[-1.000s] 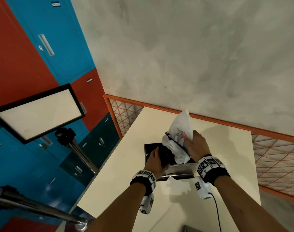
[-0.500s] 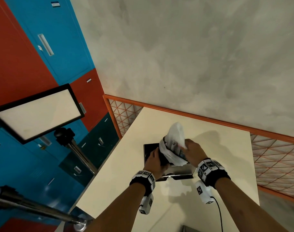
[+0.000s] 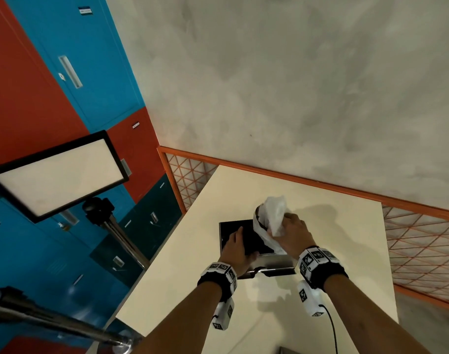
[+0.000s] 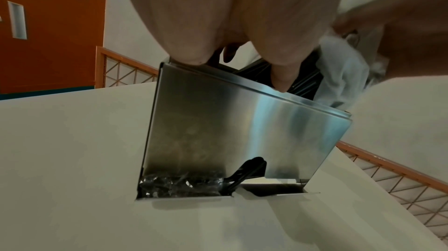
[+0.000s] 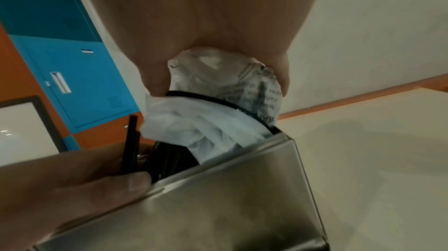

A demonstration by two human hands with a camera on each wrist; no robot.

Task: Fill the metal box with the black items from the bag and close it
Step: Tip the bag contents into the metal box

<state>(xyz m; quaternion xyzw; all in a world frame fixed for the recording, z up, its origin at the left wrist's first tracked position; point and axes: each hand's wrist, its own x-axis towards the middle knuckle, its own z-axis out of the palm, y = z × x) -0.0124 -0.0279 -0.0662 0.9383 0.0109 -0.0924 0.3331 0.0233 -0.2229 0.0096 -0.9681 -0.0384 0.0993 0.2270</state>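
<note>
Steel, brushed and shiny, makes up the metal box (image 3: 272,264) standing on the cream table (image 3: 333,251) right in front of me, its top open. My left hand (image 3: 237,249) grips the near rim, thumb hooked over the edge and fingers (image 4: 282,75) dipping inside against the black items (image 5: 167,157) already standing in the box; one thin black piece sticks up beside my thumb. My right hand (image 3: 292,236) is clenched round the crumpled white bag (image 3: 272,218), whose lower end hangs into the box on the right side. Dark print runs across the bag in the right wrist view, but it is creased and too blurred for me to read. A thin black band crosses the plastic there.

At the foot of the box a black lever (image 4: 247,171) pokes out of a slot, with crinkled clear film (image 4: 179,182) beside it.

Off the table to my left stand blue and red lockers (image 3: 72,72) with small label plates I cannot read, and a lit white panel (image 3: 57,175) on a tripod. An orange-framed mesh fence (image 3: 422,241) runs behind the table below a grey wall.
</note>
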